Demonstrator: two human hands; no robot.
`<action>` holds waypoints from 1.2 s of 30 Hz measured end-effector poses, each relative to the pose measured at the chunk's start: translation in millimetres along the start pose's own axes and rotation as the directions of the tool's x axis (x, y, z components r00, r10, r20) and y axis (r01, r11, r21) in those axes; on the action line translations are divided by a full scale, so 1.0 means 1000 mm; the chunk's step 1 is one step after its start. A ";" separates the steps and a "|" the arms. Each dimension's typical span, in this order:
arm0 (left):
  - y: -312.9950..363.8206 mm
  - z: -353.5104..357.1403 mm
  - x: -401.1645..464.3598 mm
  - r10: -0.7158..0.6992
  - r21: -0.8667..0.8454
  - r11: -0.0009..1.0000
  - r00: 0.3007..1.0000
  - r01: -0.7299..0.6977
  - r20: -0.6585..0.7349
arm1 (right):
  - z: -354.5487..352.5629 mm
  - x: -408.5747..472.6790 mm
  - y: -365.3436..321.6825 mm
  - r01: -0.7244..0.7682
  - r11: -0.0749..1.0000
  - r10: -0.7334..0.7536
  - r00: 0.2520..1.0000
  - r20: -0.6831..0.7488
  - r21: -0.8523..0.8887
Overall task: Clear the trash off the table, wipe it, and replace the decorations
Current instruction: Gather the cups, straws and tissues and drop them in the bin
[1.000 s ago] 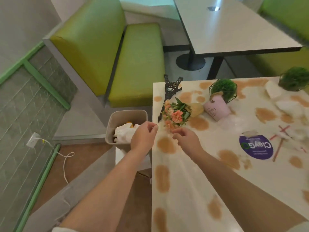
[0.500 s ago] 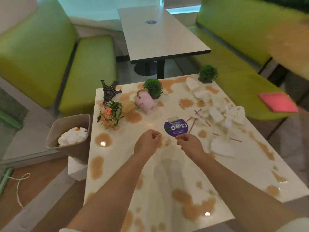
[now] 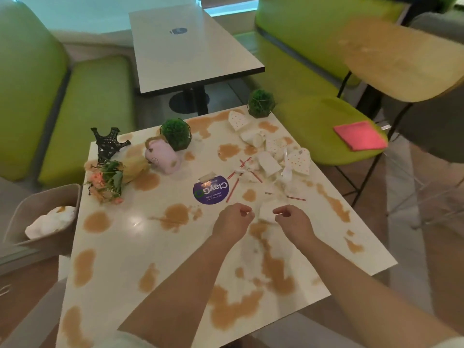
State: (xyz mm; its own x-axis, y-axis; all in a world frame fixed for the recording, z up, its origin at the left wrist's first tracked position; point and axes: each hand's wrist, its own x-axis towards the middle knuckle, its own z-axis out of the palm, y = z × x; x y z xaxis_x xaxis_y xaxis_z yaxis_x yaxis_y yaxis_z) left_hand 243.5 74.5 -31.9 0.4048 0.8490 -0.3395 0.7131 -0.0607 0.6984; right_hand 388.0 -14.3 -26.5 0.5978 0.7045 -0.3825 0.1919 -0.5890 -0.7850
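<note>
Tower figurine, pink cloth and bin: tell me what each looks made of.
Tower figurine: probably black metal or cast resin, going by the thin, dark open lattice. Pink cloth: soft matte fabric, folded flat on the chair seat. Bin: likely matte beige plastic, with thin smooth walls.

Trash bin (image 3: 42,217) cut off by left edge. Wooden chair (image 3: 401,59) blurred, cropped at right edge. Crumpled napkin (image 3: 267,213) partly hidden behind right hand (image 3: 295,222). Sticker (image 3: 211,193) small print unreadable.
</note>
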 end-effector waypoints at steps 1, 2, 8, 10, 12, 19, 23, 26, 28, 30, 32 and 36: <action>0.003 0.007 0.004 0.004 0.032 0.999 1.000 -0.004 0.012 | -0.005 0.004 0.004 -0.013 1.000 0.013 1.000 -0.009 -0.010; 0.006 0.014 0.009 0.010 0.067 0.998 1.000 -0.011 0.022 | -0.009 0.008 0.008 -0.024 0.999 0.023 1.000 -0.021 -0.023; 0.021 0.043 0.037 0.073 0.320 0.941 0.991 -0.107 0.116 | -0.018 0.036 0.033 -0.098 0.991 0.094 0.995 -0.041 -0.090; 0.023 0.049 0.049 0.109 0.387 0.911 0.988 -0.145 0.114 | -0.014 0.044 0.040 -0.117 0.981 0.112 0.993 -0.036 -0.154; 0.024 0.056 0.058 0.145 0.439 0.881 0.984 -0.176 0.105 | -0.009 0.048 0.044 -0.130 0.973 0.125 0.991 -0.042 -0.189; 0.029 0.065 0.073 0.180 0.311 0.932 0.983 -0.185 0.044 | -0.001 0.053 0.041 -0.088 0.967 0.072 0.994 -0.078 -0.240; 0.035 0.054 0.083 0.113 0.058 0.992 0.993 -0.112 -0.013 | -0.006 0.065 0.027 -0.038 0.992 0.022 0.991 -0.133 -0.118; 0.034 0.041 0.092 0.086 -0.083 0.993 0.996 -0.089 -0.033 | -0.012 0.085 0.017 0.075 0.979 -0.116 0.969 -0.219 -0.191; 0.032 0.033 0.095 0.079 -0.135 0.987 0.996 -0.083 -0.034 | -0.013 0.099 0.012 0.134 0.925 -0.215 0.957 -0.197 -0.355; 0.028 0.028 0.099 0.090 -0.183 0.979 0.995 -0.095 -0.033 | -0.013 0.110 0.007 0.154 0.845 -0.249 0.961 -0.120 -0.512; 0.023 0.023 0.101 0.071 -0.203 0.976 0.997 -0.077 -0.038 | -0.012 0.118 0.004 0.160 0.762 -0.239 0.970 -0.044 -0.628; 0.018 0.017 0.103 0.028 -0.280 0.959 0.999 -0.037 -0.037 | -0.004 0.121 0.014 0.192 0.660 -0.265 0.964 0.015 -0.726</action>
State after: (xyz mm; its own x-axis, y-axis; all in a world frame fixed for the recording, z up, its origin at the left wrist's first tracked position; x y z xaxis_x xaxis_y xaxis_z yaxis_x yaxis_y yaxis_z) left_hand 307.7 151.7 -65.4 0.4027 0.8661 -0.2963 0.5085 0.0575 0.8591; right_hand 466.0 61.6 -81.9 0.5143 0.8410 -0.1681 0.8069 -0.5409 -0.2374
